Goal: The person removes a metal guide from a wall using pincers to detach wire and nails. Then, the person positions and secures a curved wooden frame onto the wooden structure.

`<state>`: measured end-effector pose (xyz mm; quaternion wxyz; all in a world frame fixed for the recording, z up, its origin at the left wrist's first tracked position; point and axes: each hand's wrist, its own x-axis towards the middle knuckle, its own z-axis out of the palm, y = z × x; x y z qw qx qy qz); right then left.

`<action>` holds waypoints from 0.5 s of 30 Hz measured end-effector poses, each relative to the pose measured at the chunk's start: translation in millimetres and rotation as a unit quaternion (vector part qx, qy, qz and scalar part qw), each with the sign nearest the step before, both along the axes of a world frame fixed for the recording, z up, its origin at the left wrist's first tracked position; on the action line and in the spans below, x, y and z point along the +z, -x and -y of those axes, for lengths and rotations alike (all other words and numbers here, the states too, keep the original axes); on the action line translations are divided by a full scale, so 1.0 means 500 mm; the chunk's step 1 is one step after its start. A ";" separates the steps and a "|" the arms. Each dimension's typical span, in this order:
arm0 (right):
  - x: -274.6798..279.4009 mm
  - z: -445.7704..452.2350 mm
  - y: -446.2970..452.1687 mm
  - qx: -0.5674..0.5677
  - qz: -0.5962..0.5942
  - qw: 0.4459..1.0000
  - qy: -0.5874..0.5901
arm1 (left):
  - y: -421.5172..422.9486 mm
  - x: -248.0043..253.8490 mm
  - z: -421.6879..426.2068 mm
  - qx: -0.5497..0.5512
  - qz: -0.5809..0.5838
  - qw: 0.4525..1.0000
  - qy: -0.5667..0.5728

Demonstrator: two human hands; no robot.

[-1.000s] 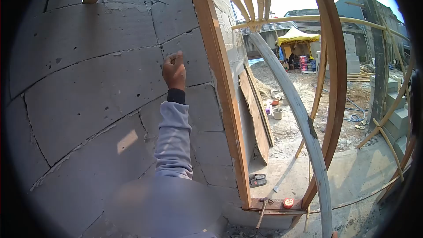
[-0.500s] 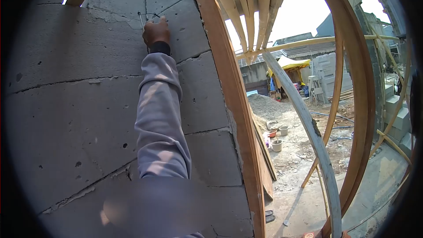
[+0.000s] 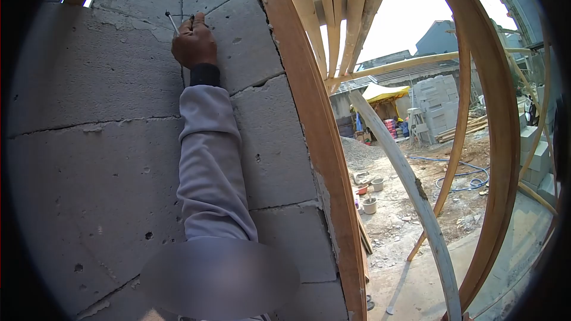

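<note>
My left hand (image 3: 195, 44) is raised against the grey block wall (image 3: 125, 172), its fingers closed around a thin metal rod (image 3: 173, 24) with a dark tip. The rod points up and to the left, near a joint between blocks. A short dark wire-like piece shows by the fingertips; its far end is hidden. At the bottom edge, a sliver of what looks like my right hand (image 3: 466, 317) is beside the pale wooden pole (image 3: 410, 190). Its fingers are cut off by the frame.
A brown timber frame post (image 3: 315, 142) borders the wall on the right. Curved-looking timber (image 3: 502, 154) and bamboo poles cross the opening. Outside are buckets (image 3: 369, 205), a blue hose (image 3: 476, 181), stacked blocks (image 3: 436, 104) and a yellow canopy (image 3: 385, 91).
The view has shifted. My left hand and the rod sit slightly further left in view, with the rod tilted more to the left. The hand remains raised at the same wall joint.
</note>
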<state>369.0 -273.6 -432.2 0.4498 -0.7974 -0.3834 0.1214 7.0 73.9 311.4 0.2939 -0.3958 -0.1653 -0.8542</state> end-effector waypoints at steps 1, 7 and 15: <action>0.008 -0.005 0.003 -0.004 0.017 1.000 0.002 | 0.001 0.002 -0.005 -0.002 -0.001 1.000 -0.017; 0.043 -0.032 0.010 -0.056 0.069 0.985 0.145 | 0.000 0.012 0.000 0.022 0.004 1.000 -0.010; -0.007 -0.028 -0.020 -0.057 0.135 0.983 0.110 | 0.069 0.069 -0.050 -0.002 -0.094 0.991 0.092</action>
